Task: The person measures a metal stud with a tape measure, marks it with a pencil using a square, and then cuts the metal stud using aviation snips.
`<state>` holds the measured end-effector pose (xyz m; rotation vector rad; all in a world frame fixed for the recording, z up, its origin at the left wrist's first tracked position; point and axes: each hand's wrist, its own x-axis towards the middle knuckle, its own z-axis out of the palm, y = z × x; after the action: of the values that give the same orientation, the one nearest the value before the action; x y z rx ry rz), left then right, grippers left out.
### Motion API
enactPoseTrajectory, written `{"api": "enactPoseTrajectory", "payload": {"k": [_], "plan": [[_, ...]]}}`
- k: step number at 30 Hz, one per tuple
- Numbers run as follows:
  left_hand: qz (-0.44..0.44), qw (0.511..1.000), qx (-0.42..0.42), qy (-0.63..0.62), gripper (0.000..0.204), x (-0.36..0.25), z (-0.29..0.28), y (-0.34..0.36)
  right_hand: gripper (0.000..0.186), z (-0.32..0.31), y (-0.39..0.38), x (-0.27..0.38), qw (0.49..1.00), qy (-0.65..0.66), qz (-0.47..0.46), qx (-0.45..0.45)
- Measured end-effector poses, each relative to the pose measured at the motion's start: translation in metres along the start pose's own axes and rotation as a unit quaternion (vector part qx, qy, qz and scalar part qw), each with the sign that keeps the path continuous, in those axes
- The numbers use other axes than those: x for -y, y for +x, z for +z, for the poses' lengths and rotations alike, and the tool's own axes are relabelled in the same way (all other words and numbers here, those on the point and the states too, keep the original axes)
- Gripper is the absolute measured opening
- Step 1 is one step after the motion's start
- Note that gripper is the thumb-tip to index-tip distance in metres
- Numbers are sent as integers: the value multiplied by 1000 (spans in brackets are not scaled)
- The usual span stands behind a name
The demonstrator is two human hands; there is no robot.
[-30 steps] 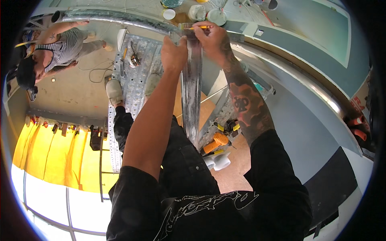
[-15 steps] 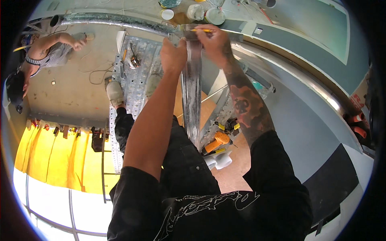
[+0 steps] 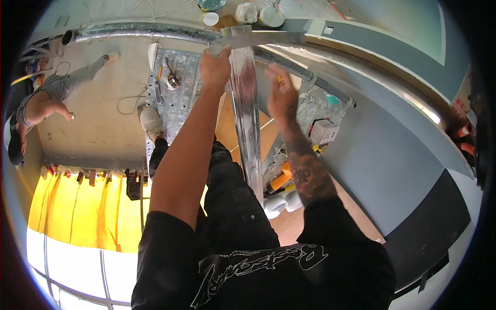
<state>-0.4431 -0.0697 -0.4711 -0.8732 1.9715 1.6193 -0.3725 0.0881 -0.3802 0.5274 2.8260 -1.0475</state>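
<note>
My left hand (image 3: 215,70) grips the left end of a flat grey metal straightedge (image 3: 276,37) lying across the top of a long, shiny metal profile (image 3: 245,121), with thumb and fingers at the crossing. My right hand (image 3: 281,95) is off the metal, to the right of the profile, with fingers curled around a small yellow pencil (image 3: 280,79), mostly hidden in them. A long round metal pipe (image 3: 129,31) runs behind both hands.
A co-worker (image 3: 46,106) bends at the left. Perforated metal planks (image 3: 178,95) hold tools beneath me; an orange drill (image 3: 280,176), white rolls (image 3: 276,205) and a box (image 3: 323,130) are at the right. Buckets (image 3: 271,15) stand beyond the pipe. Grey panels (image 3: 382,155) line the right.
My right hand has pulled down and right from the crossing with the pencil, exposing the straightedge. My left hand shifts slightly up and left. The co-worker's arm has dropped.
</note>
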Motion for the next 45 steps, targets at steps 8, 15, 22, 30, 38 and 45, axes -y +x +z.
{"api": "enactPoseTrajectory", "payload": {"k": [8,15,22,30,38,45], "plan": [[58,998,-12,-7,41,-13,-29,-79,37,25,-154,15,992,65,100,-28],[20,990,140,-6,35,-44,-50,-162,51,20,-187,48,952,220,170,-131],[-82,939,317,-104,31,-12,-82,-245,48,-9,-272,92,820,420,335,-196],[-105,794,587,119,33,53,-135,-300,26,-58,-417,80,786,373,380,-314],[0,634,487,601,73,94,-170,-255,30,-106,-522,-20,637,282,496,-519],[228,497,445,709,81,78,-128,-231,28,-74,-703,-85,470,197,606,-612]]}}
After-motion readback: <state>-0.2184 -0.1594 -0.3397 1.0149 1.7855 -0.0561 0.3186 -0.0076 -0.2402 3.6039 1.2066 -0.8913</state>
